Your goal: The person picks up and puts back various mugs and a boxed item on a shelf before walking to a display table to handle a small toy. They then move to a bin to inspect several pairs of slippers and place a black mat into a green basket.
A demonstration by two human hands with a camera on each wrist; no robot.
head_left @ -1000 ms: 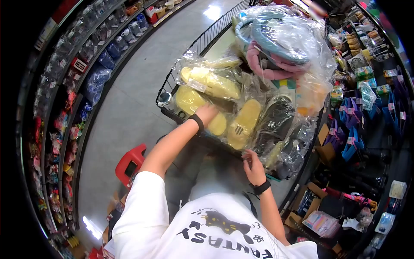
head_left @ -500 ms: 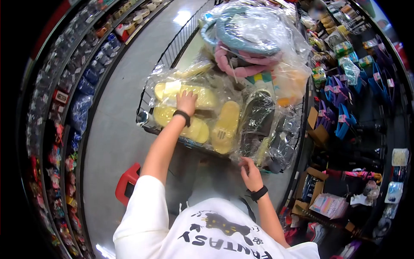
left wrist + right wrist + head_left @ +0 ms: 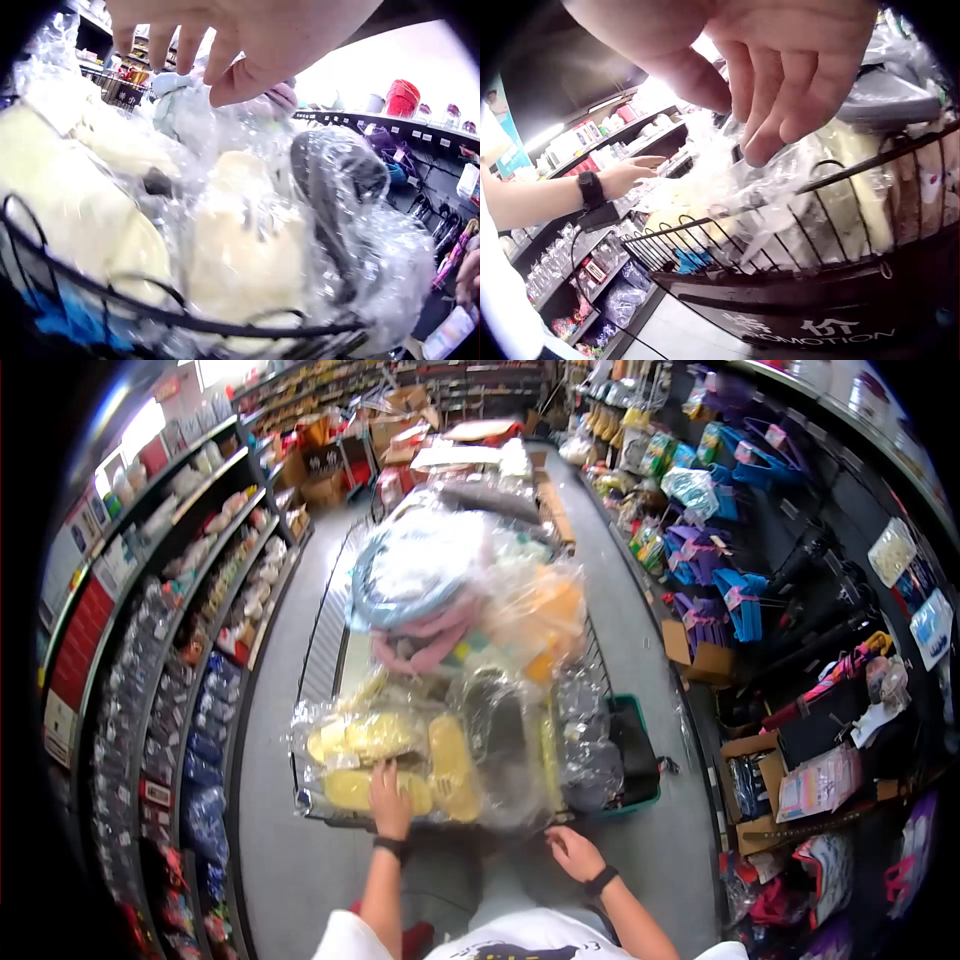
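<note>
Yellow slippers (image 3: 455, 765) in clear plastic bags lie at the near end of a black wire basket (image 3: 859, 166). My left hand (image 3: 388, 800) is over the yellow slippers at the left, fingers extended. In the left wrist view that hand (image 3: 247, 37) hangs above the bagged slippers (image 3: 247, 255) with nothing in its grasp. To the right lies a dark slipper (image 3: 319, 195) in clear plastic. My right hand (image 3: 578, 856) is just outside the near rim, fingers loosely bent. The right wrist view has its fingertips (image 3: 761, 150) overlapping crumpled clear plastic at the rim.
Farther along the basket sit a bagged blue ring-shaped item (image 3: 375, 575), a pink padded item (image 3: 430, 645) and an orange item (image 3: 555, 610) in plastic. A green-rimmed bin (image 3: 650, 760) stands to the right. Loaded shelves (image 3: 200, 650) line the left; hanging goods (image 3: 740, 600) line the right.
The head view has tilted up, so more of the aisle shows. My left hand went from the lower yellow slipper to the upper one, then back nearer the rim. The right hand stays by the rim.
</note>
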